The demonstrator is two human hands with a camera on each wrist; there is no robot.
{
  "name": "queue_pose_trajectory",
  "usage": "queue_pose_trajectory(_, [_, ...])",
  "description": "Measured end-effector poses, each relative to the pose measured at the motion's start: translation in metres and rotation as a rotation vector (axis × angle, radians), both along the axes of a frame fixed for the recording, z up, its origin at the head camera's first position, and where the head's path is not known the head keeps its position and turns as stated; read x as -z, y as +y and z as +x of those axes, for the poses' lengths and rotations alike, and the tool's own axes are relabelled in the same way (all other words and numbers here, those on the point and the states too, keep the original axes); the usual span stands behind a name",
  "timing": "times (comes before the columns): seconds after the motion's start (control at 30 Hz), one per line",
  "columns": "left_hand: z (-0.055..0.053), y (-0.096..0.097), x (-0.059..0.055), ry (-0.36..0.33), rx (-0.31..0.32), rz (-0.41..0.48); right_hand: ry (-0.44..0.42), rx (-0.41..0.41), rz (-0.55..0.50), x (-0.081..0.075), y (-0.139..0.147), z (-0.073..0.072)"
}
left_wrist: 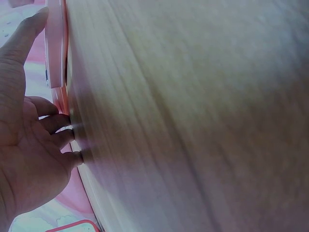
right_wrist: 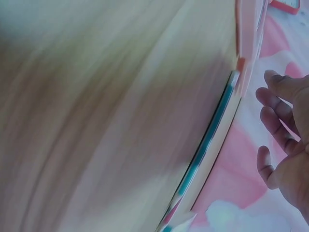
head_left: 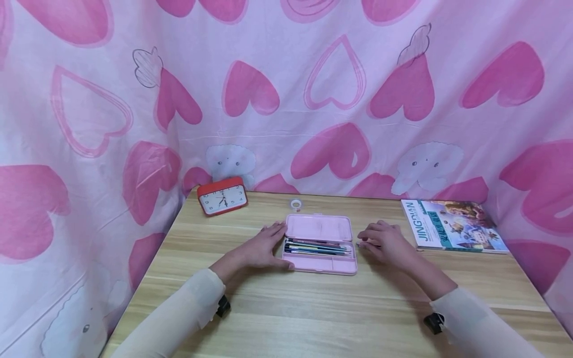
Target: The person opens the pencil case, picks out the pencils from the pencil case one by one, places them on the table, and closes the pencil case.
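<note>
A pink pencil case (head_left: 313, 227) lies on the table with its lid folded back. Several pencils (head_left: 315, 247) fill its upper compartment. My left hand (head_left: 261, 248) rests at the case's left end, thumb (left_wrist: 36, 19) against the near-left corner and the other fingertips down by the tabletop. On the other side, my right hand (head_left: 389, 243) hovers just right of the case with loosely bent fingers. Below it, a teal pencil (right_wrist: 205, 145) lies on the table, mostly hidden by this hand in the head view. The right wrist view shows the fingers apart from the pencil.
A red clock (head_left: 223, 196) stands at the back left of the wooden table (head_left: 322, 318). Behind the case is a small roll of tape (head_left: 296, 204). A magazine (head_left: 454, 226) lies at the back right. A pink heart-patterned curtain (head_left: 286, 124) hangs behind.
</note>
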State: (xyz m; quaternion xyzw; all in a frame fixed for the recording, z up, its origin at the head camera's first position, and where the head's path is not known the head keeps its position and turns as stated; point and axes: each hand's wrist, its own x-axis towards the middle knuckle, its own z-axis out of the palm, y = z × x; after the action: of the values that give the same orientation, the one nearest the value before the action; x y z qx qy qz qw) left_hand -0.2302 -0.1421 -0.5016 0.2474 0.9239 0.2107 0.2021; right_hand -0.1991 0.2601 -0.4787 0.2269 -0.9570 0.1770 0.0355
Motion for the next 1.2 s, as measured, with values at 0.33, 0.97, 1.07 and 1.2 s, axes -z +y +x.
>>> queue_pose_trajectory(0.33, [0.000,0.000,0.002,0.008,0.000,0.001,-0.036,-0.096,0.012,0.003,-0.030,-0.001])
queue_pose_trajectory(0.97, [0.000,0.001,0.000,-0.008,-0.020,0.001,-0.020,-0.142,0.085,0.010,-0.041,0.000])
queue_pose_trajectory(1.07, [0.000,0.001,0.000,-0.006,-0.018,0.002,-0.023,-0.142,0.077,0.011,-0.042,-0.001])
queue_pose_trajectory(1.2, [0.000,0.000,0.002,-0.002,-0.015,-0.006,-0.034,-0.138,0.068,0.012,-0.043,-0.001])
